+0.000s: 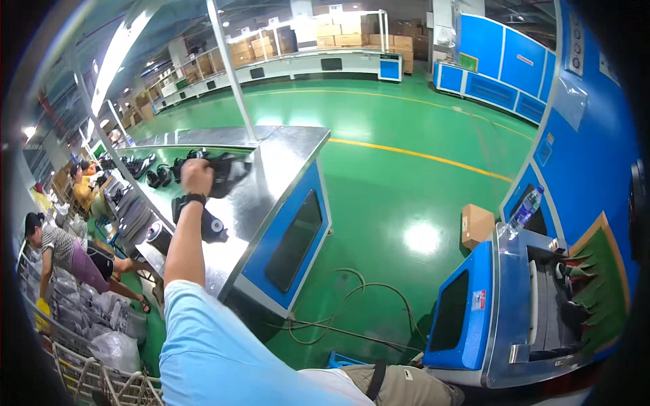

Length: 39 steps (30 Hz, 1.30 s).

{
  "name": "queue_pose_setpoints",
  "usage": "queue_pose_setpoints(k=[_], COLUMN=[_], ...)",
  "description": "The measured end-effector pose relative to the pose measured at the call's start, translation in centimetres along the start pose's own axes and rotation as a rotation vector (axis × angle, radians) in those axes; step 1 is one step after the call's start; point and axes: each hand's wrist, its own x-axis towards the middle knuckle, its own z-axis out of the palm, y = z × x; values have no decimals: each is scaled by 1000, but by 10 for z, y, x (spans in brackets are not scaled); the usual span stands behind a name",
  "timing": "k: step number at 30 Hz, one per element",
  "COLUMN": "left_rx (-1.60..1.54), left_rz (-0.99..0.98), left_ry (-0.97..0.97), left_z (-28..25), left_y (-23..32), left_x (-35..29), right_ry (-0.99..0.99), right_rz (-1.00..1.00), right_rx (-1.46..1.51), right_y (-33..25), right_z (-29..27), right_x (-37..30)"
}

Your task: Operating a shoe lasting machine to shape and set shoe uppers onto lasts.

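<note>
My left hand (197,177), with a dark band on its wrist, reaches over the metal-edged workbench (274,155). Its fingers are closed on a black shoe (232,174), which is smeared by motion. Nearer to me, beside my forearm, lies a dark object with a pale round spot (215,227), perhaps another shoe. More black shoes (159,176) stand on the green belt left of my hand. My right hand is out of view.
A round can or roll (159,237) stands at the bench's near edge. Two people (68,247) work at the left by a cart of plastic bags (122,342). A hose (345,318) loops over the green floor. To the right stand a blue machine (467,304), a bottle (527,208) and a carton (477,225).
</note>
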Motion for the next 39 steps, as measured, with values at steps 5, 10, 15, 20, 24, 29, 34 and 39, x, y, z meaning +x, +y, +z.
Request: queue_pose_setpoints(k=[5,10,15,20,24,29,34,39], left_rx=[-297,-976,-1254,-1401,-1303,-1264,-1331,-1613], left_rz=[-267,302,1180,1251,956,1131,889,865], left_ry=[-203,-536,-891,-940,-961,-1044,-1585,-1561], left_z=[52,47,-57,-109,-147,-147,-190,-210], left_y=[162,448,775,1042,1127,1107,966,765], left_x=[33,-13,-151,-277,-366,-362,-291,-282], right_ry=[207,347,562,856,875,631,511,233], right_rz=[-201,-121,-242,-134,-398,-44,-145,-405], right_rx=[12,13,-124,13,-467,-172,-319,-134], right_y=[-7,0,29,42,91,74,90,15], right_z=[11,0,-73,-80,-108,-92,-105,-22], right_x=[-28,-44,-61,-84,-78,-64,-48,-47])
